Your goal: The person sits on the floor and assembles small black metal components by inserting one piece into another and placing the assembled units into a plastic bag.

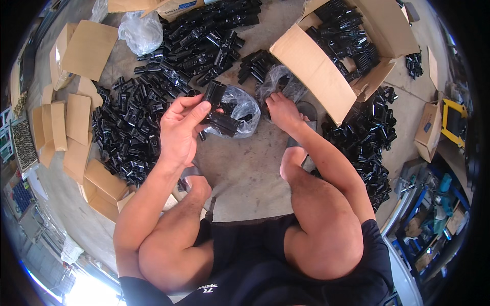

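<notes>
1. The left hand (178,120) is up in the middle, over the floor (240,188). Its fingers and thumb are closed around a black part (215,94).
2. The black part is dark and very shiny, with white streaks of light on it. It looks like a short, fat tube with smooth, round sides. More black tube shape shows just below it, and it is hard to tell if that is the same piece.
3. The part is in the air, above a clear bag (248,104) with more black pieces inside.
4. The right hand (284,113) is at a second clear bag (279,81). Its fingers are bent against the crinkly plastic, but you cannot tell if they are pinching it.
5. A big pile (127,132) of shiny black pieces lies on the left.
6. On the right, an open brown box (316,71) holds more black pieces.
</notes>
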